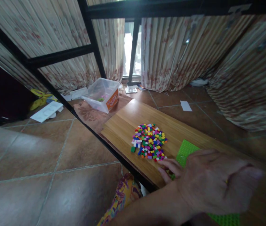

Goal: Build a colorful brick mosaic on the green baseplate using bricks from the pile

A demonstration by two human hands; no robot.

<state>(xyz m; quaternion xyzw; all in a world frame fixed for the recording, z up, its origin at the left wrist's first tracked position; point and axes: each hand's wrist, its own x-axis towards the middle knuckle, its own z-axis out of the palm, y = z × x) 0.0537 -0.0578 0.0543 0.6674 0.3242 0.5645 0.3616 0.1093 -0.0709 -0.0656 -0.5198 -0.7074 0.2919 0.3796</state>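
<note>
My left hand (213,180) reaches across from the bottom, large and blurred, above a green studded baseplate (185,150). Its fingers look curled, and a tiny yellow spot shows in the fold; what they hold is unclear. Behind it, the fingers of my right hand (170,168) point left, a little apart, low over the table beside the pile. The rest of that hand is hidden. A heap of small coloured building bricks (149,141) lies on the wooden table (123,119), left of the baseplate. Part of the baseplate is covered by my left hand.
A clear plastic bin (101,94) with an orange label stands beyond the table's far end on a brown mat (88,116). A black metal frame (90,128) runs along the table's left side. Papers (186,105) lie on the tiled floor near long curtains (170,53).
</note>
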